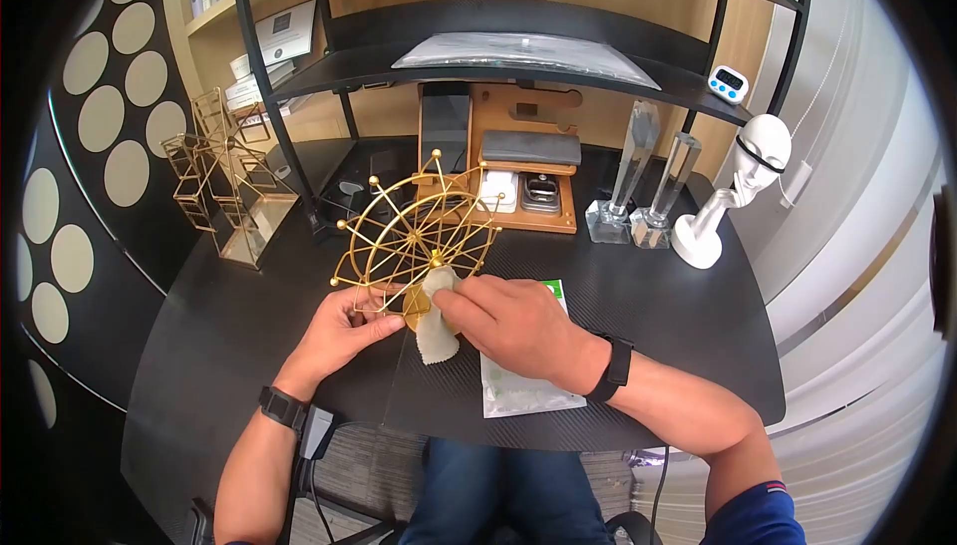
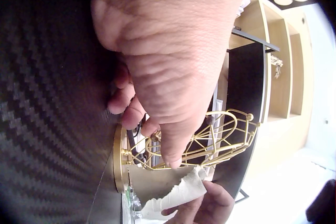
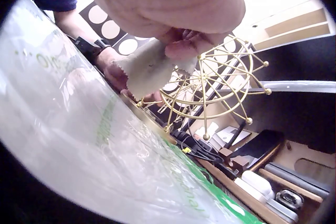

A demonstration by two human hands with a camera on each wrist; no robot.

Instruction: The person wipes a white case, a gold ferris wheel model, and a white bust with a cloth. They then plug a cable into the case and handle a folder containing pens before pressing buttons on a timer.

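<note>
A gold wire Ferris wheel model (image 1: 414, 236) stands on a round gold base (image 2: 120, 158) on the black desk. The left hand (image 1: 344, 331) holds its lower left part, thumb and fingers around the frame near the base. Pinched in the right hand (image 1: 518, 331), a pale cloth with zigzag edges (image 1: 436, 339) lies against the wheel's lower front and hangs down. In the right wrist view the cloth (image 3: 147, 69) hangs from the fingertips beside the wheel (image 3: 205, 82). The left wrist view shows the left thumb against the gold wires; its other fingers are partly hidden.
A clear plastic packet with green print (image 1: 518, 395) lies under the right forearm. Behind are a wooden organizer (image 1: 553, 221), two crystal trophies (image 1: 638, 161), a white head figure (image 1: 698, 236) and a black shelf (image 1: 359, 71). Another gold model (image 1: 239, 246) stands at the left.
</note>
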